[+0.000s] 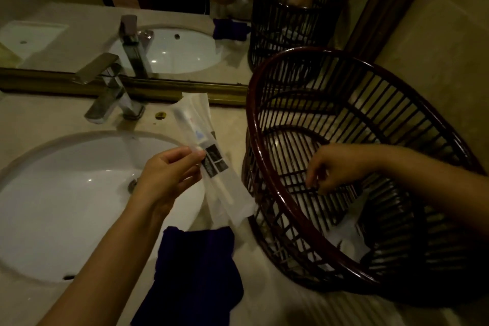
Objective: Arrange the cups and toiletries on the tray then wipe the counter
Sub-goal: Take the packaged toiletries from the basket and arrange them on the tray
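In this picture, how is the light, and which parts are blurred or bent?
Head view: dim, yellowish light; small glare spots on the white sink. The right hand inside the dark basket is motion-blurred; the left hand holding the clear toiletry packets is sharper. Wide-angle lens bends the mirror frame and the basket rim.

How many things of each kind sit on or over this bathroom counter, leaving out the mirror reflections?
Dark slatted wicker basket: 1
Clear plastic toiletry packets, held in the left hand: at least 2, blurred
Dark blue cloth: 1
Chrome tap: 1
White oval sink: 1
Total: at least 6
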`<act>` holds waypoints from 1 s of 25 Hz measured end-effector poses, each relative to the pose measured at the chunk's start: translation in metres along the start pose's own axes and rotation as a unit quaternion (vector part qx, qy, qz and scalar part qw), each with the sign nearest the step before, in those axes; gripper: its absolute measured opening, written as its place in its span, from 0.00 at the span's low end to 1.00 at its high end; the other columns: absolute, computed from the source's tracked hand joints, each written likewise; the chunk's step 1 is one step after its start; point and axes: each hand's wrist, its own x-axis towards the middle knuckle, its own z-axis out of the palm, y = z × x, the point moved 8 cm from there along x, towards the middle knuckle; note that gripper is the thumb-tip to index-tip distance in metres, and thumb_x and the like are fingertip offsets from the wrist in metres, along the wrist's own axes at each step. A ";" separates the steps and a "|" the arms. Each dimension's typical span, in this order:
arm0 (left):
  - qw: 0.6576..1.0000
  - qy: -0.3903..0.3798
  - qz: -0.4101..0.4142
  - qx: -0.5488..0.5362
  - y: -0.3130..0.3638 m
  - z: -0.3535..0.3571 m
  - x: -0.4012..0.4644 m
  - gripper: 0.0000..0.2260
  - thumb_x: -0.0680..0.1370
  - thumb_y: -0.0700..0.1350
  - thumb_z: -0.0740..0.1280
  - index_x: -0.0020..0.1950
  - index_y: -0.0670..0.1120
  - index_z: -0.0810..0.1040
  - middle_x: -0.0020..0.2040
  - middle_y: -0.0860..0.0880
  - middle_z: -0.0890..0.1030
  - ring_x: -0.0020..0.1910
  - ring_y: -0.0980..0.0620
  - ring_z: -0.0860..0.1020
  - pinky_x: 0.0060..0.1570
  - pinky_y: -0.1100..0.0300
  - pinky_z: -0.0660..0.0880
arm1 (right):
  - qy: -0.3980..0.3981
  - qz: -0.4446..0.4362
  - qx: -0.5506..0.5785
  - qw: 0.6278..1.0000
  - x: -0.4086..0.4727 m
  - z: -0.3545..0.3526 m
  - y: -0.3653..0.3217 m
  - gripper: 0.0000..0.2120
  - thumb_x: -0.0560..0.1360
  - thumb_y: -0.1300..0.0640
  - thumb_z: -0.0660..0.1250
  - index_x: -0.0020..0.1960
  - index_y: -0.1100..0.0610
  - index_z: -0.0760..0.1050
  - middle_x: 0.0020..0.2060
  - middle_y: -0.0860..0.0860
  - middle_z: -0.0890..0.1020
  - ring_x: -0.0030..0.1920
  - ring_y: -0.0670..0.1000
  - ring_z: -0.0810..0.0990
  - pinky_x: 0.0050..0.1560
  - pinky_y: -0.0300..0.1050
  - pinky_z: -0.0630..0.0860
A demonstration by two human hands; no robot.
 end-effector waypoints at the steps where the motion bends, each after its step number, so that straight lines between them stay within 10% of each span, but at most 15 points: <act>1: 1.000 0.001 -0.008 0.008 -0.007 0.002 0.003 0.02 0.70 0.42 0.70 0.40 0.47 0.82 0.36 0.51 0.86 0.40 0.52 0.84 0.35 0.62 0.80 | -0.064 0.023 -0.046 0.997 0.008 0.023 0.011 0.12 0.71 0.57 0.70 0.54 0.52 0.79 0.52 0.48 0.82 0.45 0.41 0.78 0.44 0.31 0.73; 10: 0.999 -0.009 -0.032 0.003 -0.036 0.007 0.014 0.07 0.62 0.46 0.71 0.39 0.48 0.82 0.36 0.50 0.86 0.39 0.53 0.84 0.35 0.64 0.79 | -0.279 0.058 -0.212 0.935 0.025 0.106 0.036 0.18 0.71 0.56 0.70 0.60 0.59 0.73 0.57 0.56 0.77 0.50 0.52 0.73 0.47 0.43 0.71; 16: 0.999 0.005 -0.038 -0.009 -0.039 -0.004 0.016 0.05 0.66 0.44 0.71 0.41 0.47 0.82 0.40 0.48 0.85 0.42 0.52 0.84 0.38 0.61 0.79 | -0.281 0.000 -0.262 0.923 0.029 0.126 0.026 0.26 0.69 0.46 0.71 0.62 0.57 0.72 0.55 0.54 0.78 0.54 0.54 0.76 0.47 0.45 0.71; 25: 0.999 -0.004 -0.037 -0.027 -0.040 -0.002 0.015 0.02 0.64 0.43 0.71 0.34 0.48 0.83 0.36 0.50 0.86 0.38 0.53 0.84 0.33 0.64 0.79 | -0.222 0.011 -0.196 0.955 0.037 0.108 0.033 0.17 0.72 0.57 0.68 0.60 0.58 0.74 0.57 0.55 0.77 0.56 0.54 0.75 0.48 0.43 0.69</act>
